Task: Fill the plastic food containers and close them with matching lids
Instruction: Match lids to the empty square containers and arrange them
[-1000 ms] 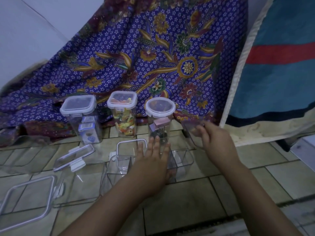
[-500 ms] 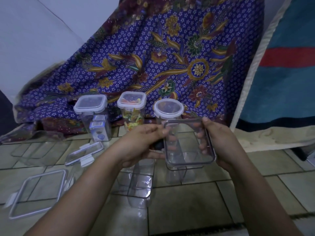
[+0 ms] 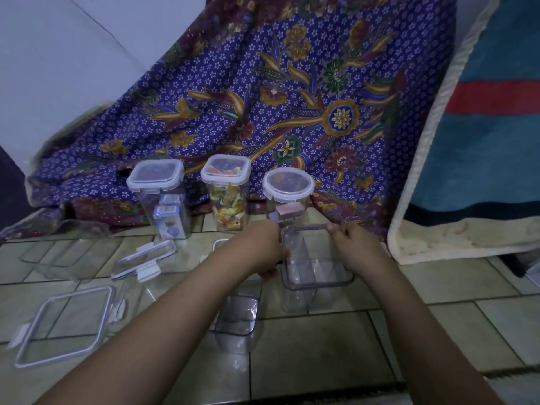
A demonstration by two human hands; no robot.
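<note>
While three lidded containers are already standing filled at the far side, against the patterned cloth (image 3: 292, 97), both hands are gripping an empty divided container (image 3: 317, 270) on the tiled floor (image 3: 321, 361). The left hand (image 3: 260, 249) is clamping its left wall and the right hand (image 3: 353, 241) is pinching its far rim. The square container (image 3: 160, 200), the paper-filled container (image 3: 228, 197) and the round container (image 3: 287, 197) are looking finished. Another empty container (image 3: 238, 320) is lying nearer, partly hidden by the left forearm, so filling and lidding are remaining. A loose lid (image 3: 64, 325) and a second lid (image 3: 146, 258) are waiting at the left; a clear tray (image 3: 62, 249) is crowding the far left.
</note>
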